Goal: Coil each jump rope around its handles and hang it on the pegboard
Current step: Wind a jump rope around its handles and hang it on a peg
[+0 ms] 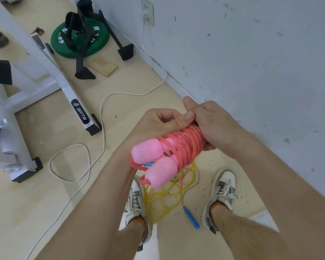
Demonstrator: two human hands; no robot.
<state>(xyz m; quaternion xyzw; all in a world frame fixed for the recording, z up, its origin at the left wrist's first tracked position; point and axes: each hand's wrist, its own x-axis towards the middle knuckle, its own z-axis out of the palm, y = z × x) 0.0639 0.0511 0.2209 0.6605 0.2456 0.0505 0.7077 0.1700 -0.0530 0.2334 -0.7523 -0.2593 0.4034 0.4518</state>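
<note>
While the right hand (210, 124) wraps the far end of the coiled pink jump rope (186, 145) and the left hand (158, 122) pinches the coils beside it, bundle axis runs back toward the body, pink handles (150, 150) nearest, yellow rope (165, 196) on floor below.

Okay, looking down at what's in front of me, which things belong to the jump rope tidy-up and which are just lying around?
Part of the job:
- pink jump rope, coiled on its handles, gripped by left hand and right hand
- yellow jump rope with blue handle, on the floor

Just lying about:
- green weight plate
- white cable
- wooden block
- white bench frame
</note>
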